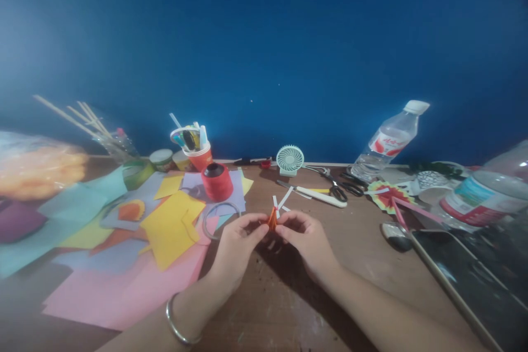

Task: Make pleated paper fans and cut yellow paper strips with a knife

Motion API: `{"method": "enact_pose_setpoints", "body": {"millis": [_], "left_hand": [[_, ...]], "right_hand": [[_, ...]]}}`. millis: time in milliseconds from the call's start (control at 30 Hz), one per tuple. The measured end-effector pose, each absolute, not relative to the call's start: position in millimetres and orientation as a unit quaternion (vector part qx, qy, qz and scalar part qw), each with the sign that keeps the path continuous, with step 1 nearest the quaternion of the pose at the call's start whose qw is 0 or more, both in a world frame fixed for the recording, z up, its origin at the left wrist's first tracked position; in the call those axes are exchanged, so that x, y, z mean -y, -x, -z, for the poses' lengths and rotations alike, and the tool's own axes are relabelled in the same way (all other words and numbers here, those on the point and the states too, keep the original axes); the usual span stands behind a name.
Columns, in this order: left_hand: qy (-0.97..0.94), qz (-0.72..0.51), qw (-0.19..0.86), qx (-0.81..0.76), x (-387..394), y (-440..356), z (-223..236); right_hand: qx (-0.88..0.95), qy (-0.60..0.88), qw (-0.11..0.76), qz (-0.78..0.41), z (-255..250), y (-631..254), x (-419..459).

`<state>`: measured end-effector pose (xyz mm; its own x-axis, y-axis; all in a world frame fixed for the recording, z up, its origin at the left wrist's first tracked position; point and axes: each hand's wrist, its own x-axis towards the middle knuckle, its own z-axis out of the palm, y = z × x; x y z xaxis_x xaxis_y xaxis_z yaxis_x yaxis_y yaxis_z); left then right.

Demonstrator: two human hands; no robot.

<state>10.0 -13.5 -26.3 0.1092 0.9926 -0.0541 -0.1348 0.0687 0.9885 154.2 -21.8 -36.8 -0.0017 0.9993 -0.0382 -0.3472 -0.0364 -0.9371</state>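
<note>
Between the fingertips of both hands is a small orange tassel-like bundle (273,219), held just above the brown table. White paper strips (284,198) stick up and outward from its top. My left hand (243,236) pinches the bundle's left side with thumb and forefinger. From the right, my right hand (307,239) pinches its other side the same way. Beyond the hands lies a white-handled craft knife (325,198). A metal ring (212,220) rests close to my left hand, and a red thread spool (217,181) stands behind it.
Coloured paper sheets (173,228) cover the left side. A red cup of pens (201,158), a mint fan (290,159) and black-handled scissors (339,192) stand or lie toward the wall. At right are a tilted bottle (388,140), a paper fan (388,195), a brush (396,236) and a dark tablet (454,264).
</note>
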Motion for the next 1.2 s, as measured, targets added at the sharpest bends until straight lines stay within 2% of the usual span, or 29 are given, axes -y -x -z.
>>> {"method": "enact_pose_setpoints", "body": {"millis": [167, 667, 933, 1033, 1133, 1200], "left_hand": [[-0.484, -0.484, 0.563, -0.464, 15, -12, 23], [-0.429, -0.535, 0.539, -0.489, 7, -8, 24], [-0.423, -0.573, 0.528, -0.462, 4, -4, 22], [-0.392, -0.586, 0.581, -0.407, 5, -5, 20], [-0.352, -0.532, 0.682, -0.359, 8, -7, 17], [-0.358, -0.491, 0.712, -0.352, 10, -8, 16]], "right_hand": [[0.393, 0.411, 0.564, -0.598, 37, -153, 22], [0.376, 0.437, 0.622, -0.53, 39, -158, 16], [0.412, 0.48, 0.584, -0.509, 34, -161, 16], [0.48, 0.475, 0.58, -0.455, 31, -166, 15], [0.563, 0.436, 0.591, -0.379, 29, -172, 12], [0.607, 0.424, 0.588, -0.326, 28, -176, 11]]}}
